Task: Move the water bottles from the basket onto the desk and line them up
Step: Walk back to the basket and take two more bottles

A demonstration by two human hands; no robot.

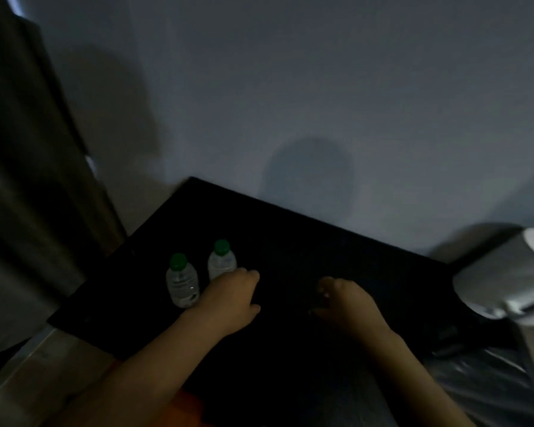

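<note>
Grey wall (290, 87) across the whole far side, with a round shadow low on it. At far left a dark curtain or door (28, 180), too dim to tell which. Black desk (336, 257) in the lower middle, slanted, far corner against the wall. At the right edge a pale grey object (500, 272), too blurred to name, just beside the desk. Left forearm (154, 365) and right forearm (404, 365) reaching in from the near side. Left hand (232, 295) low over the desk, fingers loosely curled and close together, nothing seen in them, knuckles covering the foot of the right bottle (222, 263); touching or not, cannot tell. Right hand (342, 300) well apart to the right, fingers loosely curled, slightly spread, holding nothing visible. Right bottle and left bottle (182, 285) upright on the left part of the desk, side by side, just apart. Green caps (178, 261) on both.
</note>
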